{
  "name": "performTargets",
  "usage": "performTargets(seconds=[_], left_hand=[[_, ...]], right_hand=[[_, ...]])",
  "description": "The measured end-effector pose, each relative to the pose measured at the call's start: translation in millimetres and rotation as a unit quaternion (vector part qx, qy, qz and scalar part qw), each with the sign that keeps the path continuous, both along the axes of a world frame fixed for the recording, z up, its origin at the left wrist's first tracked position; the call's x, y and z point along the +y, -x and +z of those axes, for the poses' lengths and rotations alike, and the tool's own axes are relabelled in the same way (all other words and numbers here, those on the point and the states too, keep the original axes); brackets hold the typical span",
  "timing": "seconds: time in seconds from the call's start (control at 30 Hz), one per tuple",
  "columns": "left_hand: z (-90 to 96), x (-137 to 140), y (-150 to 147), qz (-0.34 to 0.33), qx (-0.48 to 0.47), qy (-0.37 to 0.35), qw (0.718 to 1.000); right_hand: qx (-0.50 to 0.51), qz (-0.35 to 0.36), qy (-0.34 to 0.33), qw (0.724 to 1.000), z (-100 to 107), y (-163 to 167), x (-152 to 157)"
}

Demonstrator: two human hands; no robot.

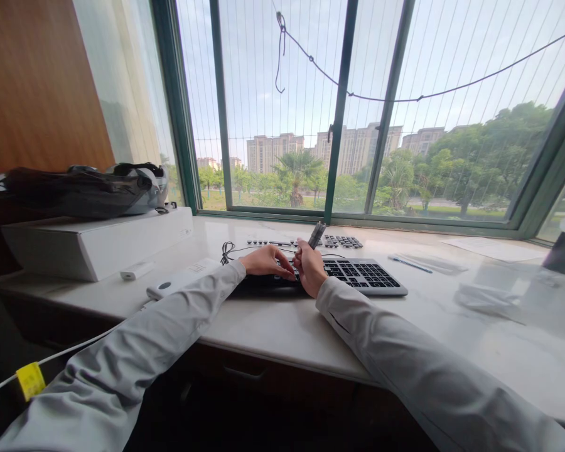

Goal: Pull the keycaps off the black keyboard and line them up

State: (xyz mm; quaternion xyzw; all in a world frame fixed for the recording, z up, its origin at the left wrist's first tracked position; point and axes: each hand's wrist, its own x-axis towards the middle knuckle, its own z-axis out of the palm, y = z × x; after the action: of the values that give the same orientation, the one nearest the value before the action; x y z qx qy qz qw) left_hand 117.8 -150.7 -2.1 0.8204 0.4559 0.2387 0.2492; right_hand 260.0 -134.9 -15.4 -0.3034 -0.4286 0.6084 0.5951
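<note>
A keyboard [367,276] with black keys and a pale frame lies on the white marble-look tabletop, and both hands are over its left and middle part. Wrapped in a fist, my right hand [311,267] grips a dark-handled tool [317,234] whose handle slants up out of the top; its lower end is hidden. Close beside it, my left hand [268,261] bends down to the keys with thumb and fingertips drawn together. Whatever lies between those fingertips is too small to make out. Behind the keyboard, loose black keycaps [343,242] are laid out in rows.
At the left stands a white box [89,242] with a dark bag [75,191] on top. A white power strip [183,278] and a small white object [137,270] lie nearby. To the right are a pen [410,263], clear plastic bags [487,298] and a paper sheet [494,248].
</note>
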Motion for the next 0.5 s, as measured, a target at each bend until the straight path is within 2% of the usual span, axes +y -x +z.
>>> performTargets(seconds=[0.13, 0.5], left_hand=[[1.8, -2.0, -0.7, 0.002, 0.001, -0.003, 1.0], [-0.3, 0.3, 0.1, -0.007, -0.001, 0.001, 1.0]], right_hand=[[0.059, 0.011, 0.055, 0.997, 4.6, -2.6, -1.5], [-0.044, 0.01, 0.048, 0.998, 10.4, -0.1, -8.4]])
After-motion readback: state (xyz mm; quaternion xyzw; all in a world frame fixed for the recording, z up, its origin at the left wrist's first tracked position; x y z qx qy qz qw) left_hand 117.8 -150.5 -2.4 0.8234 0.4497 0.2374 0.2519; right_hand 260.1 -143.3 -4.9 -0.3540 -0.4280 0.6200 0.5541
